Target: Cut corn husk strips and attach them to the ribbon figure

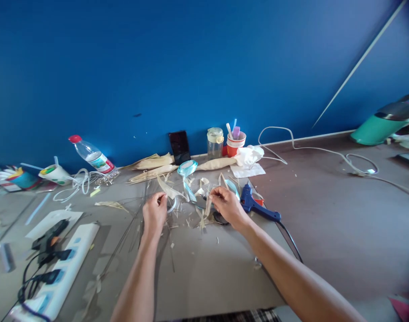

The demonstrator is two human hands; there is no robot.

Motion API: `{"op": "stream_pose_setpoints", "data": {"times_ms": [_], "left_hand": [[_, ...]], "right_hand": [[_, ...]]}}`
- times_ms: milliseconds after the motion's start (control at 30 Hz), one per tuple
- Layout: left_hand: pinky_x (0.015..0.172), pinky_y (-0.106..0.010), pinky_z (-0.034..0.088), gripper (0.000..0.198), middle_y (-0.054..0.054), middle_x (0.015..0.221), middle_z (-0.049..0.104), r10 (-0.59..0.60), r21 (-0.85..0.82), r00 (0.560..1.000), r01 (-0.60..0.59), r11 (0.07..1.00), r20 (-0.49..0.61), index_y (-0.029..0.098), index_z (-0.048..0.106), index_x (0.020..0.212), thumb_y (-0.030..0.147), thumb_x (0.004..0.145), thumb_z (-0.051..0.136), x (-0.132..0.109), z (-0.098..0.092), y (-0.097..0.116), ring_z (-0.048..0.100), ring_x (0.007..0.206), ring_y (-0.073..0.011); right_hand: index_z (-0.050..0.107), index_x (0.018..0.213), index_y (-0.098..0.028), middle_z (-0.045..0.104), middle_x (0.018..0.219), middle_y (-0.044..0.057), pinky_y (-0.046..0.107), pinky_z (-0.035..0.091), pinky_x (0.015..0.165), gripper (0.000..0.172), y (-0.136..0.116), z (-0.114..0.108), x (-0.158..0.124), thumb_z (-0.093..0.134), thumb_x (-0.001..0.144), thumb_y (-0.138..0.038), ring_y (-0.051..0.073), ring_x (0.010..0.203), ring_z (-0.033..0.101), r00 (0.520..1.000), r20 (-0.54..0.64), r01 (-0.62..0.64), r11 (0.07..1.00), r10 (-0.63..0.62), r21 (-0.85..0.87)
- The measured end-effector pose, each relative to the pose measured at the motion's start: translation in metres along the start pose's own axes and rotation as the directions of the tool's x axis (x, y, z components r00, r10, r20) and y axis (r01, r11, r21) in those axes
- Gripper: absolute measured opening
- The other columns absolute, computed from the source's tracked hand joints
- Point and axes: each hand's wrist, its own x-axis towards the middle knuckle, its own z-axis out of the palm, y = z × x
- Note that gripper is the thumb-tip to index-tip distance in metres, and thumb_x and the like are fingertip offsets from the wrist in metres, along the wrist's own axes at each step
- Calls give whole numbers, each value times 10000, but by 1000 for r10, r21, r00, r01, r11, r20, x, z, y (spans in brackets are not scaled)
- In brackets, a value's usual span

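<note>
My left hand (155, 212) is curled at the table's middle, its fingers pinched on a pale dried husk strip (169, 190). My right hand (227, 205) is closed a little to the right, pinching another thin pale strip (208, 206) that hangs down. Between the hands lie husk scraps and a light blue ribbon (187, 169) with a loose tail. A blue glue gun (254, 205) lies just right of my right hand. Long dried husks (152, 163) rest behind, near the wall.
A white power strip (65, 264) with black plugs lies front left. A water bottle (92, 155) lies on its side at back left. A phone (179, 146), a jar (215, 143) and an orange cup (236, 143) stand against the blue wall. White cable (325, 152) runs right.
</note>
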Motion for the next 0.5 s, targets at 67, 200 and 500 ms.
{"op": "stream_pose_setpoints", "data": {"times_ms": [67, 200, 500], "left_hand": [[753, -301, 452, 218, -71, 832, 711, 12, 2, 1000, -12, 1000, -23, 204, 686, 828, 324, 793, 507, -1, -1, 1, 642, 788, -219], [762, -312, 444, 201, -83, 853, 707, 18, -59, 998, -21, 998, -59, 202, 676, 828, 311, 792, 510, 0, -2, 2, 633, 802, -230], [550, -244, 397, 208, -20, 734, 635, -16, -363, 1000, 13, 932, -7, 194, 645, 851, 269, 780, 464, -5, -11, 15, 514, 560, -142]], "right_hand": [[560, 722, -175, 437, 493, -53, 212, 309, 463, 126, 1, 0, 0, 527, 768, -288, 99, 472, 403, 1000, -4, 4, 1000, -4, -1], [554, 717, -182, 426, 486, -56, 211, 289, 442, 118, 0, 0, -2, 524, 769, -283, 94, 452, 382, 1000, 9, -25, 1000, 25, 13], [525, 724, -172, 397, 492, -76, 204, 198, 410, 164, -14, 1, -6, 578, 725, -328, 61, 415, 328, 985, 94, -166, 942, 144, 293]]}}
